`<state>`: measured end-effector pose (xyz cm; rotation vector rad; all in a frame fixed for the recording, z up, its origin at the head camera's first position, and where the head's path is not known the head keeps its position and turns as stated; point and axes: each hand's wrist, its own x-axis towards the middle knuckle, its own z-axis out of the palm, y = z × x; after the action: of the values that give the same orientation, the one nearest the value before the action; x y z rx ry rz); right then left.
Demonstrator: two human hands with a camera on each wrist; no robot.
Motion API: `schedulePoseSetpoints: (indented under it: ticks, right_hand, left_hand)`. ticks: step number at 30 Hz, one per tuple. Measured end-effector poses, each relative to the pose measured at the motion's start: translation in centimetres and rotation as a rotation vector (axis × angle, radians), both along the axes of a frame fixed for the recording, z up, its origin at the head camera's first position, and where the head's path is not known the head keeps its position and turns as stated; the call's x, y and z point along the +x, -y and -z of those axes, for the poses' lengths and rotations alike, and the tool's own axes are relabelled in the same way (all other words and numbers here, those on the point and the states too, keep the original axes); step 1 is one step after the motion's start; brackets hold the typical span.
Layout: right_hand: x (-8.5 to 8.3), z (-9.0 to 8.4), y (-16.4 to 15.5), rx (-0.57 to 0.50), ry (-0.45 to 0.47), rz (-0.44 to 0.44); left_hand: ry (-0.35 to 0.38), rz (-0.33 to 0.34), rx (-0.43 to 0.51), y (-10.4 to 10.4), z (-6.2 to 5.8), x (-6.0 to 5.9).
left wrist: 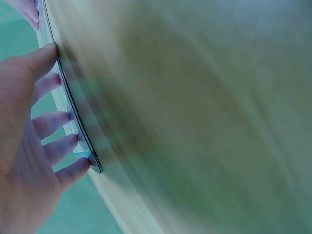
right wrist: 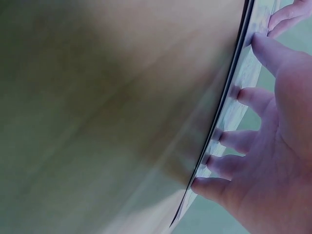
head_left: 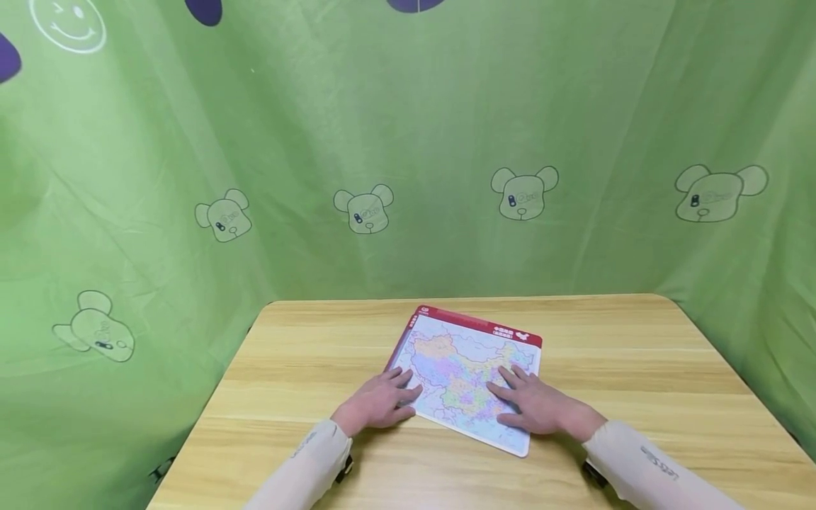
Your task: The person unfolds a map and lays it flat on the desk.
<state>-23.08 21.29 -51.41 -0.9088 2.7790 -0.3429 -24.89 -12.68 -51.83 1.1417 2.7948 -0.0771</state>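
Observation:
A thin flat map board (head_left: 468, 379) with a red top border and pastel-coloured regions lies slightly turned on the wooden table. My left hand (head_left: 380, 402) rests on its lower left edge, fingers spread. On the board's right part lies my right hand (head_left: 538, 405), its fingertips touching the printed surface. From the left wrist, the spread fingers (left wrist: 53, 124) touch the board close to its dark edge (left wrist: 78, 109). The right wrist view likewise has the fingertips pressed on the board's face, with its dark edge (right wrist: 219, 107) alongside. Neither hand curls round the board.
The wooden table (head_left: 306, 354) has rounded far corners and extends on both sides of the board. Green curtains (head_left: 440, 127) printed with bear heads and purple spots hang behind the table and along its sides.

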Motion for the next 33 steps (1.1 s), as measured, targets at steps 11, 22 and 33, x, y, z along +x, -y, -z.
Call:
schedulePoseSetpoints:
  ticks: [11, 22, 33]
  right_hand:
    - [-0.2, -0.1, -0.1, -0.013, 0.002, -0.001]
    - [-0.4, -0.2, -0.2, -0.019, 0.013, -0.006]
    - [-1.0, 0.4, -0.4, -0.002, -0.015, -0.004]
  left_hand:
    - [-0.007, -0.002, -0.017, -0.3, -0.1, 0.2]
    - [-0.009, 0.004, -0.017, -0.5, -0.2, 0.4]
    - [-0.025, 0.031, -0.026, -0.6, -0.2, 0.8]
